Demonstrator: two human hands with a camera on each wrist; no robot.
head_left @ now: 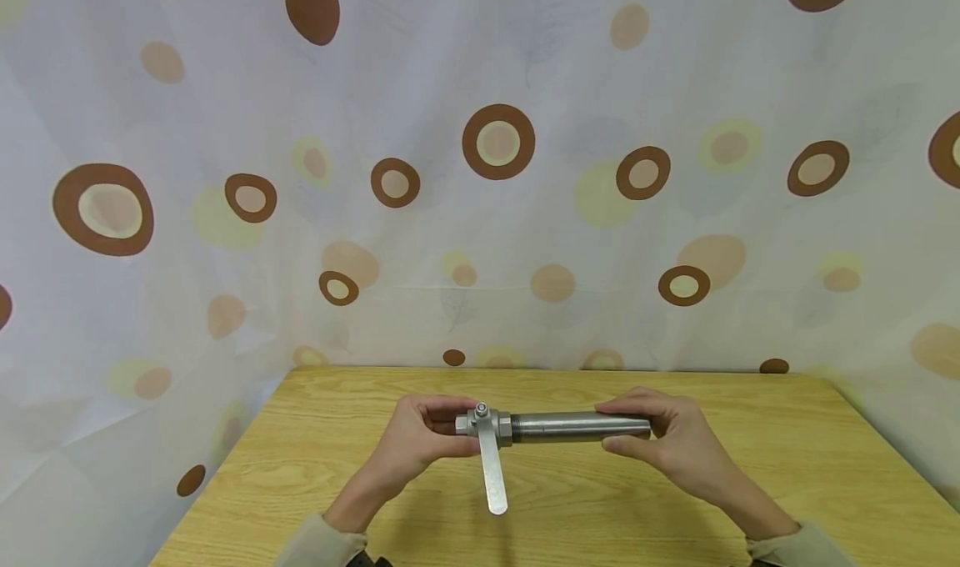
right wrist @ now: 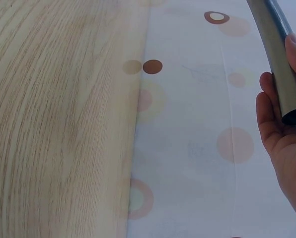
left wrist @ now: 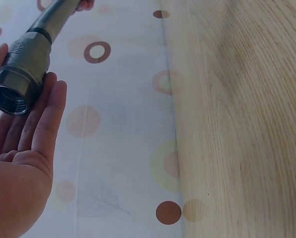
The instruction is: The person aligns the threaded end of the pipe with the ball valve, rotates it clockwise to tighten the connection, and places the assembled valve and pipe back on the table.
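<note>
Head view: left hand (head_left: 411, 439) grips a valve (head_left: 487, 435), right hand (head_left: 681, 440) the pipe (head_left: 562, 426) between them. Their grip partly hides both.

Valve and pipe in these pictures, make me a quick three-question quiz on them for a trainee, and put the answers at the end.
1. True or false: the left hand grips the valve while the right hand grips the pipe.

2. In the head view, which way does the valve's lever point?
A) Toward the picture's top
B) Along the pipe
C) Toward the picture's bottom

3. Fill in the blank: in the left wrist view, the inside of the valve's open end is ____ rather than smooth.

Key: 1. True. 2. C. 3. Threaded.
</note>
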